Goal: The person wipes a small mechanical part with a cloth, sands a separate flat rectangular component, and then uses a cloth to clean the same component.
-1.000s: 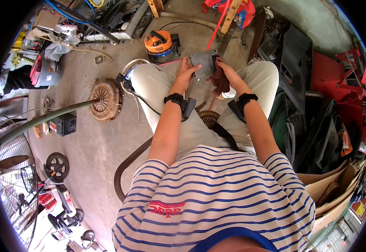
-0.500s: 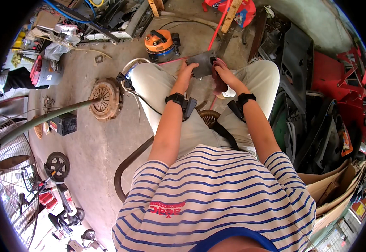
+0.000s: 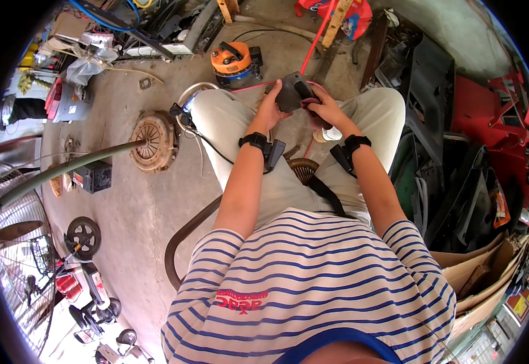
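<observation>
Between my knees I hold up a dark grey, flat box-like part with a black section along its right side. My left hand is closed on its left edge, the thumb along the near side. My right hand grips a dark reddish cloth and presses it to the part's right side. Some of the cloth hangs below my fingers. The part's underside is hidden from me.
An orange round machine stands on the floor ahead, near a red pole. A rusty clutch pressure plate carries a green pole at left. Dark panels and cardboard crowd the right.
The grey part has been turned and tilted, so its black side now faces more toward me. My right hand has shifted with the cloth against it, and my left fingers have changed their hold.
</observation>
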Action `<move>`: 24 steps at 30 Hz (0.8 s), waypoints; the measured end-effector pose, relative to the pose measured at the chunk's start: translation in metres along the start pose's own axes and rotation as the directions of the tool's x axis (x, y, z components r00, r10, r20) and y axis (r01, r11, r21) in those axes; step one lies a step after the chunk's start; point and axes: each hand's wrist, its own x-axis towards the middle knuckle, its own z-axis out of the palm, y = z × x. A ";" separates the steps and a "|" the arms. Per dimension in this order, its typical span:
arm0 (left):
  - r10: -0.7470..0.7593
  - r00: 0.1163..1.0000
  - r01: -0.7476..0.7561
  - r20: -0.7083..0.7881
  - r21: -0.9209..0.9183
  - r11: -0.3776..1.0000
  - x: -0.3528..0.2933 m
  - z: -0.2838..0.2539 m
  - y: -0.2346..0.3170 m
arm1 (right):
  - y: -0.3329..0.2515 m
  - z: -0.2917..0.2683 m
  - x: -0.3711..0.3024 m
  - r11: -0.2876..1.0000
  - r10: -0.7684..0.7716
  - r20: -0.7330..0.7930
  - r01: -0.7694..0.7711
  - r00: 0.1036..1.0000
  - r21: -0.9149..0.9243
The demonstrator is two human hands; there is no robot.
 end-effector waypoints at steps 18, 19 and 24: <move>0.490 0.847 -0.494 -0.207 0.035 0.869 0.000 -0.005 0.005 | -0.003 -0.017 0.007 0.992 -0.095 -0.300 0.067 0.949 -0.103; 0.491 0.845 -0.496 -0.211 0.035 0.868 0.001 -0.007 0.005 | -0.007 -0.015 0.008 0.991 -0.135 -0.301 0.120 0.944 -0.067; 0.490 0.854 -0.412 -0.178 0.345 0.844 -0.004 0.006 0.001 | -0.008 -0.008 0.003 0.990 -0.105 -0.182 0.119 0.978 0.072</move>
